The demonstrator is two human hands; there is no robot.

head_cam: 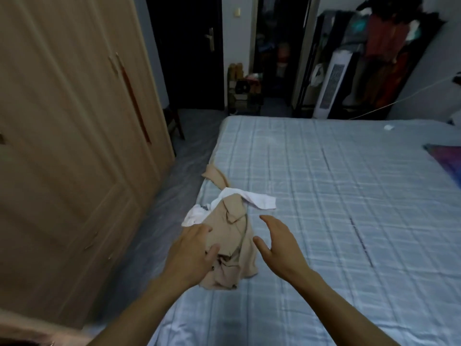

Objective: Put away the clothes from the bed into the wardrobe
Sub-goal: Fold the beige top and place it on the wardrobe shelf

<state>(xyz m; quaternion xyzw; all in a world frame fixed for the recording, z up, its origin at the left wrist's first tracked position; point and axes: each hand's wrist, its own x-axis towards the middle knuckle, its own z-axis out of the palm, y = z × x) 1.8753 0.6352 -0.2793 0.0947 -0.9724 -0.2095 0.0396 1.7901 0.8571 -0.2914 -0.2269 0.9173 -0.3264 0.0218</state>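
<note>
Clothes pile: on bed, wardrobe to pile's left; long axis ran away from the person | left hand: fingers loose, resting on pile's left flank, nearer | right hand: fingers spread, empty, just right of pile.

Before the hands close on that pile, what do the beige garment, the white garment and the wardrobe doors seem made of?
Beige garment: thin, matte cloth; it crumples in soft folds.
White garment: light matte fabric, possibly cotton; it lies limp and creased.
Wardrobe doors: pale wood or wood-look laminate, low sheen; faint grain lines and moulded panels, which one is unclear.
</note>
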